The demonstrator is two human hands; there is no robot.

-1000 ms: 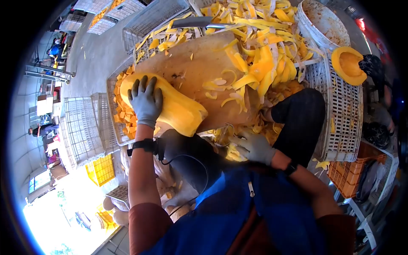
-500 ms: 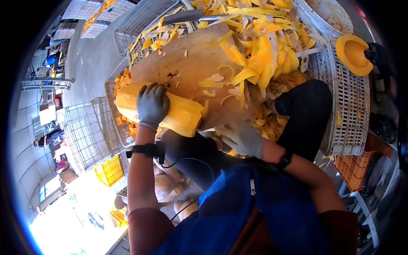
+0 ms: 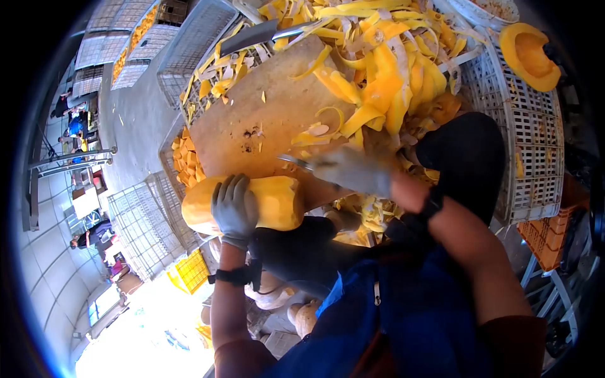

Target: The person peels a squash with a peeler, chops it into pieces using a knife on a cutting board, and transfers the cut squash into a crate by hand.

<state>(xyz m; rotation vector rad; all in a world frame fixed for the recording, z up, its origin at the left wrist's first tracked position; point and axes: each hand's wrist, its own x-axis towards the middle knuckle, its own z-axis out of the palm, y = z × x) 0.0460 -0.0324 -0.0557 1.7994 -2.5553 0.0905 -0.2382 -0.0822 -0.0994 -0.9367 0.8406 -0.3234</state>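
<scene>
My left hand (image 3: 234, 205), in a grey glove, grips a peeled orange squash (image 3: 277, 203) from above, with its fingers curled over the top. The squash lies sideways along the near edge of a brown cutting board (image 3: 252, 113), by my knee. Over the board, right of the squash and apart from it, my gloved right hand (image 3: 353, 170) is closed around a metal peeler (image 3: 296, 162). Motion blurs that hand, and most of the peeler is hidden in it. Yellow peel strips (image 3: 384, 82) heap up on the board's right side.
A wide-bladed knife (image 3: 252, 36) lies behind the board on the peelings. Orange cubes (image 3: 187, 160) fill a crate at the left. White crates (image 3: 529, 132) stand at the right, beneath a cut squash half (image 3: 529, 57). Whole squashes (image 3: 305, 315) sit below my legs.
The squash has moved toward me and turned more level under my left hand. My right hand has risen from beside my lap to over the board, and the peeler now shows.
</scene>
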